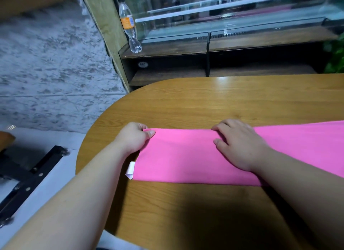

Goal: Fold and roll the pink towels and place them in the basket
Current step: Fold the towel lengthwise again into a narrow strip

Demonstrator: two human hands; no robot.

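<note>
A pink towel [182,156], folded into a long strip, lies flat across the wooden table [204,101] and runs off the right edge of the view. A white label [130,170] sticks out at its near left corner. My left hand [133,136] pinches the far left corner of the strip, thumb on top and fingers curled under the edge. Farther right, my right hand [240,143] rests on the towel with its fingertips curled over the far edge. No basket is in view.
The table has a rounded left end. Beyond it stands a dark wooden shelf with a glass display case [223,26]. A plastic bottle [129,25] stands on the case's left corner. Grey floor and a black metal frame [31,177] lie to the left.
</note>
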